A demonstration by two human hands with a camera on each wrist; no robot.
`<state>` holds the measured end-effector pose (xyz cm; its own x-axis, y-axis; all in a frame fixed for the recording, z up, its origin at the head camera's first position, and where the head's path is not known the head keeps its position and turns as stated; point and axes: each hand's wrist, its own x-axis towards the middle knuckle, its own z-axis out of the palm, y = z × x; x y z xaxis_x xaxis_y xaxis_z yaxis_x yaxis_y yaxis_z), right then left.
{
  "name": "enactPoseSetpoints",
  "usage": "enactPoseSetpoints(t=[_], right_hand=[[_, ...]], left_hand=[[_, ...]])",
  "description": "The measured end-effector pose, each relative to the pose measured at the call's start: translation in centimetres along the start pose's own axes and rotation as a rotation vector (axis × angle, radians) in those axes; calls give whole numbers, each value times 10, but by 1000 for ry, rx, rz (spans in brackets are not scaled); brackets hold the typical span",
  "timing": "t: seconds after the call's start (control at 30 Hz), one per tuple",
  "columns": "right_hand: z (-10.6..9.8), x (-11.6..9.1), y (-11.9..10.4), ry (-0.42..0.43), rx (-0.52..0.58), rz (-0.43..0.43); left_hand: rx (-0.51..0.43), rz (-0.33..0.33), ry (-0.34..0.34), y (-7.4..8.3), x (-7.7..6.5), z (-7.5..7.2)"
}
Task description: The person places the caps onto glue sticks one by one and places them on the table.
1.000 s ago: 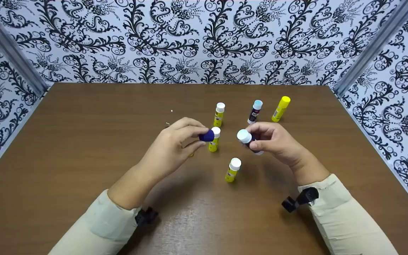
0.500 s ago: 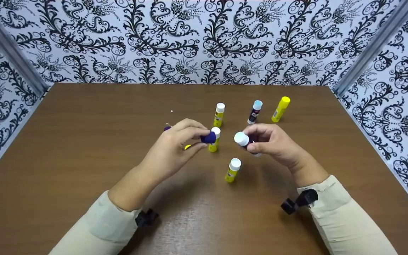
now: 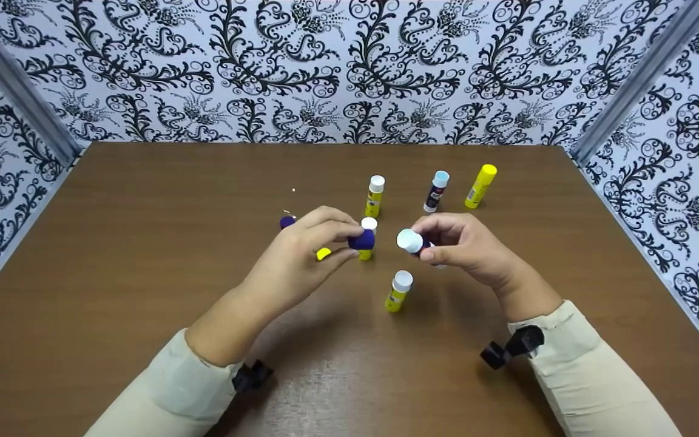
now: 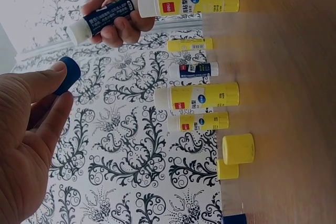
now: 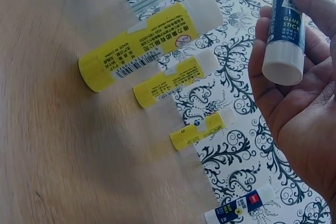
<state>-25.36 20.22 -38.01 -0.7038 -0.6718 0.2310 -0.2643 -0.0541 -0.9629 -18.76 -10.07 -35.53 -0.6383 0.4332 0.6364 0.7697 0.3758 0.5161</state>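
Observation:
Between thumb and fingers, my left hand (image 3: 301, 255) pinches a dark blue cap (image 4: 70, 73) above the table. To its right, my right hand (image 3: 471, 249) grips a dark blue glue stick (image 5: 287, 22) with white ends. One white end (image 3: 410, 241) leans toward the cap, and a small gap separates them. Below and between the hands stands a yellow glue stick (image 3: 395, 297) with its white top bare. Another yellow glue stick (image 3: 366, 254) is partly hidden behind the held cap.
Farther back stand a yellow glue stick (image 3: 374, 200), a dark blue one (image 3: 435, 194) and a yellow-capped one (image 3: 480, 187). Behind my left hand lie a blue cap (image 3: 287, 222) and yellow caps (image 4: 238, 148). A patterned wall (image 3: 325, 73) borders the brown table (image 3: 143, 243).
The held cap has moved slightly right and down. The held glue stick has moved left toward it, tilting further. A blue cap and a yellow cap on the table show more from behind my left hand.

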Motion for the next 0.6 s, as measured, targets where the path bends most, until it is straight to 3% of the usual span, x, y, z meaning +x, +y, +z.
enactPoseSetpoints(t=[0.6], right_hand=[[6,2,-2,-21,-25,-19]], left_hand=[[-15,-21,-28,7,-1,2]])
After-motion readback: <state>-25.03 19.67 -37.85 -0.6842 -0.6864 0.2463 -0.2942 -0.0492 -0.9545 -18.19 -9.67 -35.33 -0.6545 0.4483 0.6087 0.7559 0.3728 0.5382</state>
